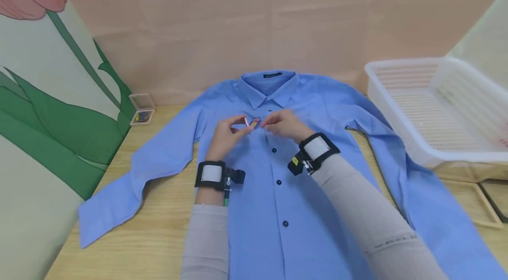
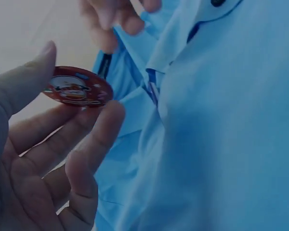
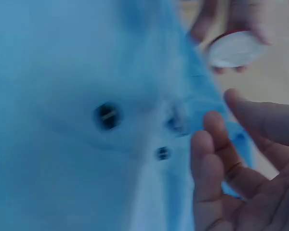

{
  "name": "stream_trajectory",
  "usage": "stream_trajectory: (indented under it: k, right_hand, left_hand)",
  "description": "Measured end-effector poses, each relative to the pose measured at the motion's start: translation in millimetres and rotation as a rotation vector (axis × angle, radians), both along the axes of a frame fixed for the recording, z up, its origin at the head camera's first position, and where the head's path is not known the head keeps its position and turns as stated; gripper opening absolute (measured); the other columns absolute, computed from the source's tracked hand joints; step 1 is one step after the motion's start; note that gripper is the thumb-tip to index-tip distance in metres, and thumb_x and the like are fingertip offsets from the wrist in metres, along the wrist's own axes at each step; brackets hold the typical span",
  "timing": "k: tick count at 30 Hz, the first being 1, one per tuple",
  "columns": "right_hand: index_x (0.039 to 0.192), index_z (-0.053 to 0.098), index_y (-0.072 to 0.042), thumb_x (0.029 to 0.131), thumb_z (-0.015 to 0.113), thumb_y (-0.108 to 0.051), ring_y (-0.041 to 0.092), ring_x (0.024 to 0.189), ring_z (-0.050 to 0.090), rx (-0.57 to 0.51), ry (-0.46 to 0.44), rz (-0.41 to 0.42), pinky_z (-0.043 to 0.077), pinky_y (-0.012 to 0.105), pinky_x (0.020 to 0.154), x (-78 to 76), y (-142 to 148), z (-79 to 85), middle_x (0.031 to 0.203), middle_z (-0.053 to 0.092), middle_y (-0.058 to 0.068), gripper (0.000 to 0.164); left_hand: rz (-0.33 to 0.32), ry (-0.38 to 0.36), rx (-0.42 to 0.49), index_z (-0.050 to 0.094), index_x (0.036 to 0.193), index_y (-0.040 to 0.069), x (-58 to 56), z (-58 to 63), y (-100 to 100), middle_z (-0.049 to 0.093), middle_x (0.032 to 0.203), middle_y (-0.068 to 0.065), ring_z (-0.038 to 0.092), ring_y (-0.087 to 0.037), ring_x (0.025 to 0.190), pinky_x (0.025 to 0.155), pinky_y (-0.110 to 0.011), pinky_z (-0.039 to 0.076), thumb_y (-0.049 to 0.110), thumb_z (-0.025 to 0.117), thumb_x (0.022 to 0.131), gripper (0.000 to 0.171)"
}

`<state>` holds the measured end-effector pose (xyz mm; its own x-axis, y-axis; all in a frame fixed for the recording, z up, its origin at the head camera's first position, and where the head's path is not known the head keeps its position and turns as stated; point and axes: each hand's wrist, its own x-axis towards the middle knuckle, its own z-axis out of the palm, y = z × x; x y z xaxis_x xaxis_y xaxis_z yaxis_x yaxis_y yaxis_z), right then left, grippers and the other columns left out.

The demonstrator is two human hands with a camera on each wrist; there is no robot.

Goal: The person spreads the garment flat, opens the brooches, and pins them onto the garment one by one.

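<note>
A blue long-sleeved shirt (image 1: 254,192) with dark buttons lies spread out, collar away from me. My left hand (image 1: 226,136) is above its chest and pinches a round red badge (image 2: 79,87) by the edge, between thumb and fingertips. The badge carries a cartoon picture on its face; its white back shows in the right wrist view. Beside it, a small purple and yellow badge-like piece (image 1: 255,122) appears at the shirt front. My right hand (image 1: 283,124) is just right of that piece, fingers bent and apart from the thumb (image 3: 265,118), with nothing visible between them.
A small open case (image 1: 143,102) with tiny items inside stands at the table's left edge. On the right is a white plastic basket (image 1: 420,139), with wooden-framed pieces (image 1: 472,203) lying near it. A cloth-like backdrop (image 1: 254,20) rises behind the shirt.
</note>
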<state>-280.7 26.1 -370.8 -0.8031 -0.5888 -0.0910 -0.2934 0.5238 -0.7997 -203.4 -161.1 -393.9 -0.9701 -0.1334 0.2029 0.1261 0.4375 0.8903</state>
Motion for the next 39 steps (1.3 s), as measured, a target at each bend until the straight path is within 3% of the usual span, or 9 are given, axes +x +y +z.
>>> stream_trajectory:
  k: [5,12,18,23,31,39]
  right_hand:
    - [0.107,0.067,-0.008,0.085,0.062,-0.006,0.022,0.082,0.058,0.154,0.144,0.127,0.046,0.029,0.068,-10.7,-15,-16.3,0.097,0.064,0.011,0.022]
    - [0.117,0.058,-0.008,0.081,0.067,-0.006,0.018,0.073,0.057,0.3,0.157,0.229,0.046,0.028,0.064,-11.7,-22,-22.9,0.086,0.061,0.009,0.037]
    - [0.097,0.066,-0.008,0.082,0.066,-0.008,0.018,0.077,0.057,0.361,0.24,0.231,0.047,0.029,0.068,-10.8,-32,-24.9,0.085,0.062,0.005,0.016]
    - [0.088,0.065,-0.007,0.086,0.061,-0.008,0.018,0.077,0.057,0.318,0.248,0.237,0.048,0.03,0.069,-13.3,-31,-29.5,0.084,0.062,0.006,0.005]
    - [0.09,0.06,-0.005,0.091,0.051,-0.004,0.019,0.08,0.054,0.2,0.301,0.257,0.046,0.032,0.072,-9.6,-24,-34.0,0.086,0.058,0.007,0.009]
    - [0.088,0.055,-0.004,0.093,0.047,-0.003,0.021,0.079,0.051,0.162,0.323,0.211,0.044,0.032,0.072,1.5,-21,-27.5,0.085,0.053,0.007,0.01]
  left_hand:
    - [-0.072,-0.07,0.014,0.06,0.12,0.004,-2.3,-9.7,-1,0.063,0.115,-0.016,0.069,-0.023,0.077,0.072,-0.027,0.054,0.022,0.069,0.083,0.042]
    - [-0.082,-0.151,-0.011,0.058,0.121,0.003,-4.3,-16.7,1,0.063,0.115,-0.013,0.068,-0.018,0.081,0.08,-0.029,0.053,0.024,0.069,0.083,0.046]
    - [-0.057,-0.174,-0.08,0.061,0.117,0.006,-6.2,-18.1,-1,0.065,0.11,-0.008,0.065,-0.018,0.09,0.082,-0.03,0.051,0.027,0.07,0.082,0.042]
    - [-0.042,-0.19,-0.085,0.061,0.118,0.006,-7.5,-21.0,-3,0.064,0.109,-0.006,0.065,-0.018,0.092,0.081,-0.029,0.052,0.028,0.07,0.082,0.043]
    - [-0.016,-0.191,-0.133,0.062,0.117,0.007,-7.9,-22.6,-5,0.064,0.11,-0.006,0.061,-0.02,0.1,0.086,-0.031,0.05,0.024,0.073,0.08,0.043]
    - [-0.038,-0.202,-0.222,0.062,0.118,0.011,-7.4,-20.2,-2,0.065,0.109,-0.002,0.06,-0.016,0.092,0.082,-0.031,0.048,0.027,0.073,0.079,0.043]
